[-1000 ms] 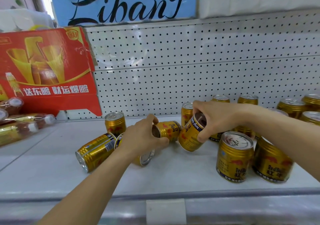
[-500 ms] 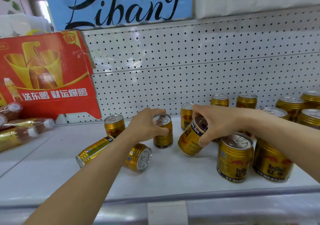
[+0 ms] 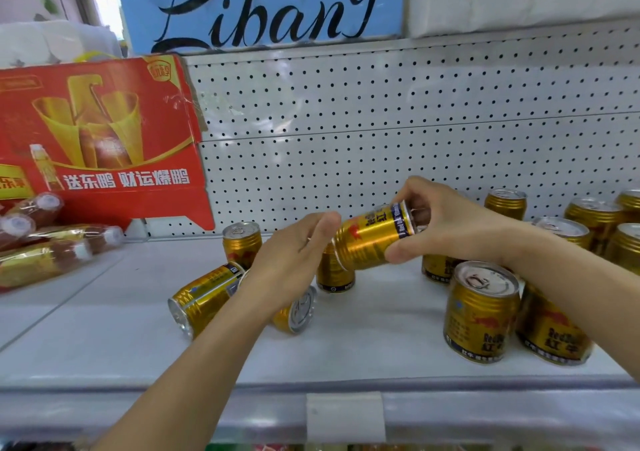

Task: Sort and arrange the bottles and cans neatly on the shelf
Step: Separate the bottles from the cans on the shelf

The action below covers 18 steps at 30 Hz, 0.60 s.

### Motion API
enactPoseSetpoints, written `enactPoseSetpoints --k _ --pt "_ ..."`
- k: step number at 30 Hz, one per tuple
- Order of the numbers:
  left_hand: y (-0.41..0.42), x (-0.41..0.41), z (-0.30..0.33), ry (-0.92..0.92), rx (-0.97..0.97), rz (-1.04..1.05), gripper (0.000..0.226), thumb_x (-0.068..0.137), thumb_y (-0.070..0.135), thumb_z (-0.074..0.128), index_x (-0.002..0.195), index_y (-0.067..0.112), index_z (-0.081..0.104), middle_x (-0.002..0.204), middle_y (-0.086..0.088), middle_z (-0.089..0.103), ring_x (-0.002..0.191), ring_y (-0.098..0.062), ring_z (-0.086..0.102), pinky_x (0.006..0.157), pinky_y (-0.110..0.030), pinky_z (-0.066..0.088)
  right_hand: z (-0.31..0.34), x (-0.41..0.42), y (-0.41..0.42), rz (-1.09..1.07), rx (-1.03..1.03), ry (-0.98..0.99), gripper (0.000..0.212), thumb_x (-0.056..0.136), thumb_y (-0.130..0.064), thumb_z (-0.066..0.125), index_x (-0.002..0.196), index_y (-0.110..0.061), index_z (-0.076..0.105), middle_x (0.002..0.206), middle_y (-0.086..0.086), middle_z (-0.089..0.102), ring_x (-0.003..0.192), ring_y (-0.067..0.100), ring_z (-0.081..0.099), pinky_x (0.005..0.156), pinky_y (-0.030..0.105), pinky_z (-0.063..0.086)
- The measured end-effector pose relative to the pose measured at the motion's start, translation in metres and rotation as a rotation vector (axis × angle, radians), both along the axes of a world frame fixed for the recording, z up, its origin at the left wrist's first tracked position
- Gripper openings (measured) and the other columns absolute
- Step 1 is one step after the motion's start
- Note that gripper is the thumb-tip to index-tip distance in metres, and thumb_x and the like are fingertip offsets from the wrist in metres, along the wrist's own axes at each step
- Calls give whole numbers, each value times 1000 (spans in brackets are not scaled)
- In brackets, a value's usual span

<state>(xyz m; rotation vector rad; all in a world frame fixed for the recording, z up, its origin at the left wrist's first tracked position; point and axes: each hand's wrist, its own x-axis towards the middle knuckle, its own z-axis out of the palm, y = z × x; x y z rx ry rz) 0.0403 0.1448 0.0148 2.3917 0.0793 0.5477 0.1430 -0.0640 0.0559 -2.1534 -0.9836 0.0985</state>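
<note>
The shelf (image 3: 346, 346) carries gold cans, and its front lip with a blank white tag (image 3: 344, 416) lies nearest, at 6 o'clock. At 4 o'clock two upright cans (image 3: 481, 312) stand touching near the front edge. At 8 o'clock a can on its side (image 3: 204, 298) points its end toward the viewer, and another toppled can (image 3: 298, 310) lies just beside it, partly hidden under the left forearm.

The left hand (image 3: 294, 260) hangs above the toppled cans with its grip spread, fingers straight and together, fingertips close to the base of the held can (image 3: 374, 237). That can is off the shelf, tipped nearly level, its top end pinched in the grip of the right hand (image 3: 446, 225), fingers curled over the rim and thumb below. Under it an upright can (image 3: 334, 274) stands on the shelf.

Farther back, one can (image 3: 242, 242) stands alone at 10 o'clock, and a cluster of upright cans (image 3: 595, 218) fills 2 o'clock. At 9 o'clock wrapped bottles (image 3: 52, 249) lie before a red carton (image 3: 104, 138). A pegboard wall (image 3: 381, 138) closes the rear, with a blue sign (image 3: 259, 7) above.
</note>
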Motion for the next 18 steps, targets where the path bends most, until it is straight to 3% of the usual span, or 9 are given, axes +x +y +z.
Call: enactPoseSetpoints --k 3,6,8,11,15,18 --pt "-5 -10 9 -31 -144 -27 47 95 62 24 107 37 61 94 10 65 92 -9 61 84 -28 50 -3 -12 13 -8 90 25 60 56 -44 86 103 -30 51 101 0 66 88 17 69 77 41 60" --pt "0 -16 22 -38 -362 -75 32 102 46 36 118 31 60 94 8 65 82 -8 65 69 -20 56 -8 -28 28 -38 201 44 60 58 -40 87 104 -27 49 100 2 66 84 18 70 72 40 61" --pt "5 -18 28 -39 -349 -70 33 99 45 46 124 27 58 100 7 65 82 -9 64 64 -15 53 -11 -41 40 -35 102 -54 62 61 -40 85 107 -28 45 96 -5 63 82 12 67 68 31 58" --pt "8 -19 31 -30 -171 -78 46 85 57 62 125 35 59 111 12 63 95 -8 62 78 -23 51 -23 -60 58 -54 -47 -167 68 63 -42 82 113 -29 38 95 -11 58 83 8 61 70 35 56" --pt "29 -33 27 -21 -98 -50 41 93 49 54 132 35 56 115 18 63 106 1 58 91 -23 46 -45 -62 60 -150 68 -39 70 62 -41 84 113 -26 38 98 -7 60 87 10 61 79 40 56" --pt "60 -50 10 -7 7 63 44 93 45 57 134 31 55 123 17 60 111 -1 55 99 -27 42 -58 -54 53 -273 51 0 87 60 -44 85 128 -27 33 113 -5 60 101 17 59 90 42 52"
